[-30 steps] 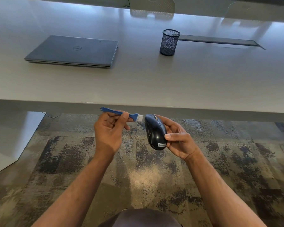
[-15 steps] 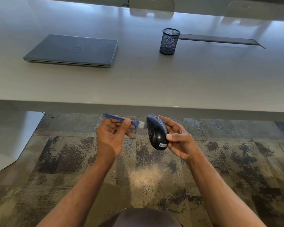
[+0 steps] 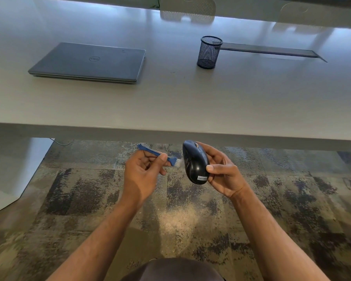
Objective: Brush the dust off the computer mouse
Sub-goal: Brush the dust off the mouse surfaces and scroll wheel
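Note:
A black computer mouse with a white label near its lower end is held over the carpet, just below the table's front edge. My right hand grips it from the right side, thumb on its top. My left hand pinches a small blue brush by its thin handle. The white bristles point right and sit at the mouse's left side, touching it or very close to it.
A grey table spans the view above my hands. On it lie a closed grey laptop at the left and a black mesh pen cup near the middle, beside a dark cable slot. Patterned carpet lies below.
The brush has slid down along the mouse's left side and my left hand has dropped slightly. The mouse has tilted a little in my right hand.

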The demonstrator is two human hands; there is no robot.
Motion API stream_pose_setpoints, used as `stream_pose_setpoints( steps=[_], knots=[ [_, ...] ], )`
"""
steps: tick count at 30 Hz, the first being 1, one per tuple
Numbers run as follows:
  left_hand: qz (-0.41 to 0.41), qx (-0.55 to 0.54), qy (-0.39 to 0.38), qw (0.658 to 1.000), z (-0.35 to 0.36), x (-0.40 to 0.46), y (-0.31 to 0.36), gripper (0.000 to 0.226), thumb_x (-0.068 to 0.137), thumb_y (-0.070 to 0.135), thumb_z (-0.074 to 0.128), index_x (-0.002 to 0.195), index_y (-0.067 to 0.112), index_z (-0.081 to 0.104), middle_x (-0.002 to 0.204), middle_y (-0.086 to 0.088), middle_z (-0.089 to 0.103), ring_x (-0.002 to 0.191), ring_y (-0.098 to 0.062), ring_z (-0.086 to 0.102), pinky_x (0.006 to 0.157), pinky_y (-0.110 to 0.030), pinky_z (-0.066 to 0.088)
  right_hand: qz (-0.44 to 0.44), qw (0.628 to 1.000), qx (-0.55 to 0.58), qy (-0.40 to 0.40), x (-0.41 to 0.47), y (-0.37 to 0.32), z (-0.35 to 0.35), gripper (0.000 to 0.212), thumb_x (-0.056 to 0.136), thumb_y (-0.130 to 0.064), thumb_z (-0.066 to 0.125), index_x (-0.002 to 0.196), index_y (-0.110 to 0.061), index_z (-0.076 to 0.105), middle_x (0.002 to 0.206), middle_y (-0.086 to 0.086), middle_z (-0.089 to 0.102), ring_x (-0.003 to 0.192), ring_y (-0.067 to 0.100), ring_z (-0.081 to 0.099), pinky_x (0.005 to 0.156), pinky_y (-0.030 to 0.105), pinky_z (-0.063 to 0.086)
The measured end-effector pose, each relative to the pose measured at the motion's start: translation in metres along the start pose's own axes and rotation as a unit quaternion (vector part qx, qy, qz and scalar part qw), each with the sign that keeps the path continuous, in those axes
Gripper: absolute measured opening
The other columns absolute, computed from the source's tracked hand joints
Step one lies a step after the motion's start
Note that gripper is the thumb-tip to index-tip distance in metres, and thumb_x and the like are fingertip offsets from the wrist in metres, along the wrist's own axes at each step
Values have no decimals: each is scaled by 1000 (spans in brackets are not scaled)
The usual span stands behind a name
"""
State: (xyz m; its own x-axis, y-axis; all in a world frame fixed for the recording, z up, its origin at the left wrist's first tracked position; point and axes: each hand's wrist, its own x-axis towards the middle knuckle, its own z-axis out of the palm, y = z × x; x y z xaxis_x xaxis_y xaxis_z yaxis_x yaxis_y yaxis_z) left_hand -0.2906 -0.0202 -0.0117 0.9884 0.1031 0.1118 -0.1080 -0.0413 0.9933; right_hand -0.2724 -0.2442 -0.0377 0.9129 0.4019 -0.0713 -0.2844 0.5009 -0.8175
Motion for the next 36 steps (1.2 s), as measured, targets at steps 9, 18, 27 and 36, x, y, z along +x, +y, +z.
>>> stream_pose_setpoints(
  steps=[9,18,27,36],
  knots=[
    [9,-35,49,998,2,12,22,7,85,18,69,83,20,61,77,3,74,58,-16,65,63,-23,55,7,1000,-10,-4,1,4,1,83,64,0,68,143,4,43,127,16,64,108,26,67,88,34,59],
    [52,-115,-78,989,-4,-10,3,7,79,19,73,86,20,72,74,-9,71,59,-24,64,63,-36,57,12,1000,-18,9,3,0,-8,85,65,-4,68,145,6,39,128,18,61,107,27,66,94,37,57],
    [55,-125,17,991,-6,-2,13,6,81,11,66,85,9,63,72,-1,72,57,-17,64,62,-27,56,21,1000,-21,-10,3,1,-7,81,67,-3,67,144,4,42,130,19,61,108,28,66,89,35,58],
    [45,-73,-34,996,9,-17,15,11,80,18,67,88,12,66,76,-8,71,63,-21,66,63,-24,56,11,1000,-25,-1,7,-2,-5,88,64,-5,77,144,6,41,128,19,62,107,28,67,90,35,58]
  ],
)
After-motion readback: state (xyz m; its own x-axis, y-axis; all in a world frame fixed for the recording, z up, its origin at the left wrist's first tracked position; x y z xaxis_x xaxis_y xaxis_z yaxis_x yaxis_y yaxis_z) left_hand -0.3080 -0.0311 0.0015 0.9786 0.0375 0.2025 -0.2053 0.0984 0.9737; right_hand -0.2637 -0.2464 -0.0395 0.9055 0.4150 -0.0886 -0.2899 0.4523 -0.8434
